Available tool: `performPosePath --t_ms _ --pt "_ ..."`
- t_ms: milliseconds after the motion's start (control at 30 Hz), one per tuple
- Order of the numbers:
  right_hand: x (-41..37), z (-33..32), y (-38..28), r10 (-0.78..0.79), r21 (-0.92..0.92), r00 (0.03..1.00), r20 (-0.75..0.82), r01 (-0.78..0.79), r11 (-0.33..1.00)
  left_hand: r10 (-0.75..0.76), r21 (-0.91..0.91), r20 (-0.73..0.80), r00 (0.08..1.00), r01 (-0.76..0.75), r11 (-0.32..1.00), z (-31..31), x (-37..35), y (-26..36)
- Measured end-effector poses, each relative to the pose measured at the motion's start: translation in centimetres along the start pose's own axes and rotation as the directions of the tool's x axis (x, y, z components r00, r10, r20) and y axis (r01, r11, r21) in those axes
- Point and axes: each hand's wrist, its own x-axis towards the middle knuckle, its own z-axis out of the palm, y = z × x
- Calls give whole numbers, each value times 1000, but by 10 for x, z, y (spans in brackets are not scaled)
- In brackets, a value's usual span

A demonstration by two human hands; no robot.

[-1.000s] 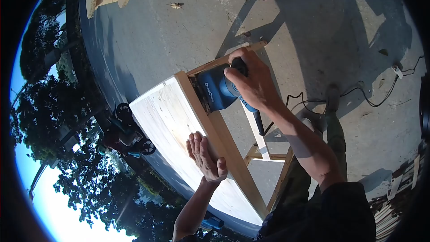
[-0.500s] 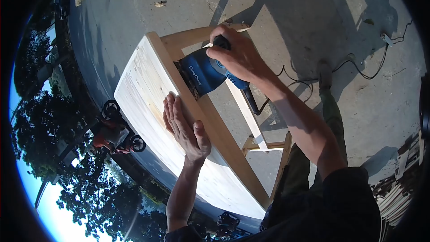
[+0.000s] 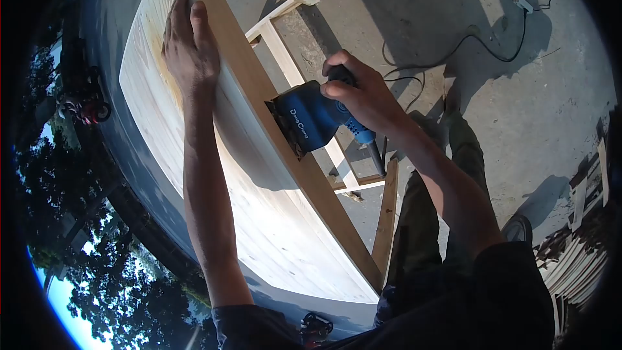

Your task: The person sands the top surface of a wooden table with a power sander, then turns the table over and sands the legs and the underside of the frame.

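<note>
My right hand [image 3: 366, 94] is wrapped round the black front knob of a blue electric sander [image 3: 301, 120]. The sander's base lies against the long narrow edge [image 3: 253, 78] of a wooden table, about midway along it. My left hand [image 3: 192, 48] rests flat on the pale tabletop [image 3: 272, 233] near its far end, fingers stretched out, the fingertips close to the edge. The table has its top facing left and its frame and legs [image 3: 382, 227] to the right. The sander's abrasive face is hidden against the wood.
A black power cord [image 3: 466, 39] trails from the sander across the concrete floor to a white connector [image 3: 523, 4]. My legs [image 3: 463, 149] stand right of the table. Stacked wood strips [image 3: 576, 266] lie at lower right. A parked red motorcycle [image 3: 84, 107] and trees are at left.
My left hand has shifted along the tabletop towards its far end. With the sander, my right hand has slid along the edge away from the far corner. The view has shifted too.
</note>
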Motion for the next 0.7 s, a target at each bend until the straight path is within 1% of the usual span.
performPosePath --t_ms 33,67,100,167,200,233,300,333,367,400,467,500,533,567,633,700 --pt "-18 1 9 31 28 999 -4 -31 999 28 29 -21 999 -27 999 0 1 0" --pt "-38 -1 3 84 -11 996 24 -84 996 55 62 -31 998 -53 997 0 -1 -1" --pt "-57 0 7 98 -10 995 34 -97 995 27 70 -66 997 -22 997 1 -6 -2" --pt "-90 0 19 117 36 992 40 -119 992 5 67 -38 999 -3 998 -1 -4 -7" --pt "-105 -1 26 91 23 994 54 -93 995 2 80 -34 999 1 997 -1 -2 -10" --pt "-119 1 33 94 34 994 61 -96 995 -118 235 -63 991 130 963 -2 0 -11" --pt "-148 2 45 15 59 999 49 -18 998 -230 388 -108 967 254 886 -2 -3 -17" --pt "-162 5 58 -104 18 995 -10 104 994 -316 426 -123 941 338 840 -1 -3 -15" --pt "-175 6 66 -103 24 995 -15 104 994 -397 459 -138 907 414 786 -1 -5 -11" --pt "-188 5 73 -137 -10 991 -11 137 991 -475 490 -159 865 487 723 -3 -12 -7" --pt "-215 6 85 -203 -58 979 4 203 977 -447 490 -170 878 469 735 -6 -30 2" --pt "-229 8 90 -204 -55 979 -4 203 978 -421 485 -182 888 454 748 -7 -37 4" --pt "-244 11 93 -163 -34 987 14 163 986 -415 487 -173 893 444 752 -8 -44 0" --pt "-260 14 97 -120 -12 992 35 120 993 -400 496 -159 902 424 758 -9 -48 -15" --pt "-290 16 105 -128 -19 991 23 129 992 -381 512 -137 915 394 763 -11 -68 -12" --pt "-316 17 115 -148 -12 988 -36 148 989 -407 424 -117 906 416 804 -13 -89 6"
